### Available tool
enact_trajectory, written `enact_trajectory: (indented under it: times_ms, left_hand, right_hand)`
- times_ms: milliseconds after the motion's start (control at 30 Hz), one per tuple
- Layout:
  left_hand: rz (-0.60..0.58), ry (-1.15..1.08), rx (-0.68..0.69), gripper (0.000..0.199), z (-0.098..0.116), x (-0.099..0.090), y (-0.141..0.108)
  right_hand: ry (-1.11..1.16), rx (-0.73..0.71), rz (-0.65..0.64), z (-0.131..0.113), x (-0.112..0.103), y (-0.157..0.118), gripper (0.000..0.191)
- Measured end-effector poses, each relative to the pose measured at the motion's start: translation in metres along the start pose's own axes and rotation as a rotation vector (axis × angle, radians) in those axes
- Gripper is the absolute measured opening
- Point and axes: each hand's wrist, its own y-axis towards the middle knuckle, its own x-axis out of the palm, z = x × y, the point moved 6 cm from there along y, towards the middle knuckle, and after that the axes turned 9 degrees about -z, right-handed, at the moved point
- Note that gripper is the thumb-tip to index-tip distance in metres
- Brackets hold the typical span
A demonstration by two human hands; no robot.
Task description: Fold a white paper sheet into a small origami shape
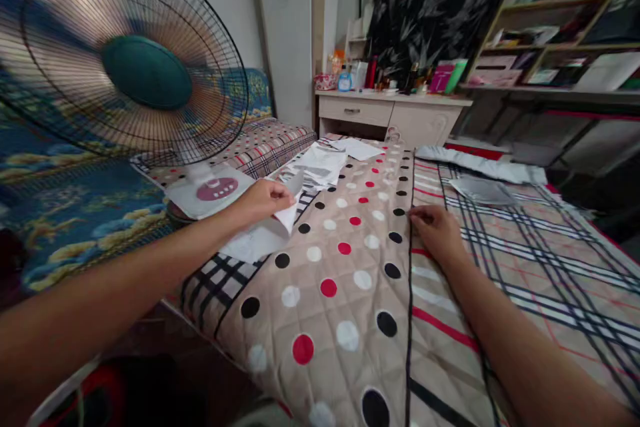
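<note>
Here, we record the thin white paper sheet (255, 243) pinched by our nearer left hand (267, 200), at the beige polka-dot quilt's (325, 317) left edge, well apart from our right hand (440, 230), fingertips bunched, contents indeterminable.

At ten o'clock, the top and left edges cut off the fan (147, 72), whose blades are blurred. At nine, the left hand (267, 200) covers part of the paper (255, 240). At three, whatever the right hand's (437, 230) fingertips may hold is too small to tell. At two, the shelves' (545, 48) contents blur; the right edge crops them.
</note>
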Motion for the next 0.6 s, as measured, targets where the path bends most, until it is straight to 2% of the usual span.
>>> enact_trajectory:
  times_ms: [67,167,233,267,333,433,533,600]
  left_hand:
    - [-0.022,-0.204,0.169,0.022,0.041,0.028,0.010]
    - [-0.092,-0.567,0.422,0.025,0.093,0.070,0.024]
    - [-0.140,-0.743,0.478,0.027,0.110,0.100,0.034]
    - [-0.174,-0.808,0.470,0.027,0.112,0.116,0.040]
    - [-0.198,-0.879,0.398,0.027,0.101,0.144,0.053]
    - [-0.147,-0.765,0.223,0.025,0.058,0.176,0.070]
    - [-0.124,-0.570,0.106,0.021,0.016,0.190,0.079]
    - [-0.125,-0.470,0.075,0.019,0.001,0.191,0.080]
  right_hand:
    - [0.063,-0.022,0.000,-0.012,-0.003,-0.004,0.028]
    - [0.315,0.005,-0.041,-0.021,-0.005,-0.011,0.037]
    - [0.603,0.074,-0.087,-0.018,-0.004,-0.014,0.046]
    - [0.743,0.127,-0.099,-0.014,-0.005,-0.015,0.050]
    - [0.929,0.169,-0.065,-0.003,-0.011,-0.014,0.055]
    - [1.052,0.196,0.082,0.022,-0.033,-0.009,0.061]
    - [1.157,0.269,0.112,0.045,-0.047,-0.007,0.058]
    - [1.214,0.307,0.118,0.053,-0.051,-0.008,0.048]
